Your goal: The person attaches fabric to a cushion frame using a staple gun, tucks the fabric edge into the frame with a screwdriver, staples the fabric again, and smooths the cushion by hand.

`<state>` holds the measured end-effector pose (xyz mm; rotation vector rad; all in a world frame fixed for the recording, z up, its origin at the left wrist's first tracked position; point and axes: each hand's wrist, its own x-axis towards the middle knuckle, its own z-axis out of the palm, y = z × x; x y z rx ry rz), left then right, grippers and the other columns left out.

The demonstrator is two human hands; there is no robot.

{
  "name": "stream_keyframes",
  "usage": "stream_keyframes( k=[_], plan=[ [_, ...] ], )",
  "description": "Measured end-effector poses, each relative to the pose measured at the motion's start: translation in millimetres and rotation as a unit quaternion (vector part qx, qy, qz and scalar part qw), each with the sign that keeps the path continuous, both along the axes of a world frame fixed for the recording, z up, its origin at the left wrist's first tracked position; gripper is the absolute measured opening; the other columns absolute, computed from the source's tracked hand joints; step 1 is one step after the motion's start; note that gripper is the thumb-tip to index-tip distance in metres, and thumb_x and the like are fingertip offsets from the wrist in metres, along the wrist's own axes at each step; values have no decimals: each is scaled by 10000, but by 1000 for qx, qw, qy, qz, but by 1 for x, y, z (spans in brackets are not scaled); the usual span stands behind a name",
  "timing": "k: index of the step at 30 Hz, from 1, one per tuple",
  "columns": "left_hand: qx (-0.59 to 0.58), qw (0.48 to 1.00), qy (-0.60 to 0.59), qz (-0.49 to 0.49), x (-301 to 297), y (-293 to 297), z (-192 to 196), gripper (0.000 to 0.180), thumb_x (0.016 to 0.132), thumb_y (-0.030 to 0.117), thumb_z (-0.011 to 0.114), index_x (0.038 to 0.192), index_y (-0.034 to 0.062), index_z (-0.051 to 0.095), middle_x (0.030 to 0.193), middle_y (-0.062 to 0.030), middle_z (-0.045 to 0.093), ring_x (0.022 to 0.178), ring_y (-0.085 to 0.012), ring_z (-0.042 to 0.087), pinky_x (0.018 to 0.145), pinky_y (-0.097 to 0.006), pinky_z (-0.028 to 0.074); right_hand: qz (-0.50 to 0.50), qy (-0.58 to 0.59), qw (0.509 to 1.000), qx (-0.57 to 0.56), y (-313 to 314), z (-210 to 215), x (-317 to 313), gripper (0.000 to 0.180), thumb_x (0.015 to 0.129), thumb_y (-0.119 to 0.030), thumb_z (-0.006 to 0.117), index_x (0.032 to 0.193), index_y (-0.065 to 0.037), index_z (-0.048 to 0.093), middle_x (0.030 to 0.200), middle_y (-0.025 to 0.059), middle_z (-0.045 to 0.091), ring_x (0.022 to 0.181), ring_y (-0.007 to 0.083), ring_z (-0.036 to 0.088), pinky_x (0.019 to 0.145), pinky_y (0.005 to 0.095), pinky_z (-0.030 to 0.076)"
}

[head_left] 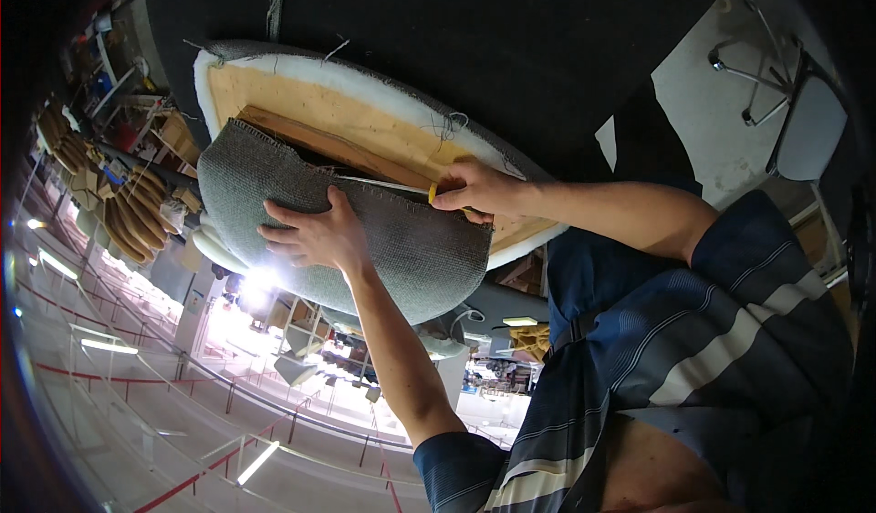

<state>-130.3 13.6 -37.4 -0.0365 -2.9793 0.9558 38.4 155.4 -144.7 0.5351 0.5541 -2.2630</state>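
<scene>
A curved upholstered furniture part lies in front of me, with a wooden panel (319, 102) edged in white padding (206, 79). Grey woven fabric (411, 266) covers its rounded near portion. My left hand (319, 235) rests on this fabric with fingers spread, holding nothing. In my right hand (470, 192) is a pair of scissors (379, 183) with yellow handles. Their metal blades point left along the fabric's frayed edge, beside a wooden rail (319, 143). Whether the blades are spread apart is too fine to tell.
Dark cloth (474, 38) spreads beneath and behind the part, with loose threads at its border. A grey swivel chair (808, 125) stands at the far right. Stacked curved brown pieces (132, 212) and cardboard boxes sit on the left.
</scene>
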Motion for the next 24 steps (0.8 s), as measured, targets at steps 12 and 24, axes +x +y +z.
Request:
stream_keyframes(
  k=[12, 24],
  plan=[
    [2, 1000, 4, -4, 2, 3, -1, 1017, 746, 474, 715, 1545, 171, 164, 1540, -323, 157, 1403, -548, 190, 1006, -720, 304, -77, 187, 855, 479, -26, 3, -3, 514, 996, -494, 509, 938, 0, 636, 633, 55, 575, 574, 159, 595, 545, 331, 488],
    [7, 1000, 10, 3, 2, 5, 3, 1008, 740, 493, 698, 1545, 180, 178, 1554, -306, 153, 1414, -533, 185, 1030, -711, 283, -7, -114, 896, -429, -42, -19, 3, 509, 1038, -513, 370, 940, -46, 547, 602, -6, 470, 424, 81, 401, 380, 232, 350]
  ],
)
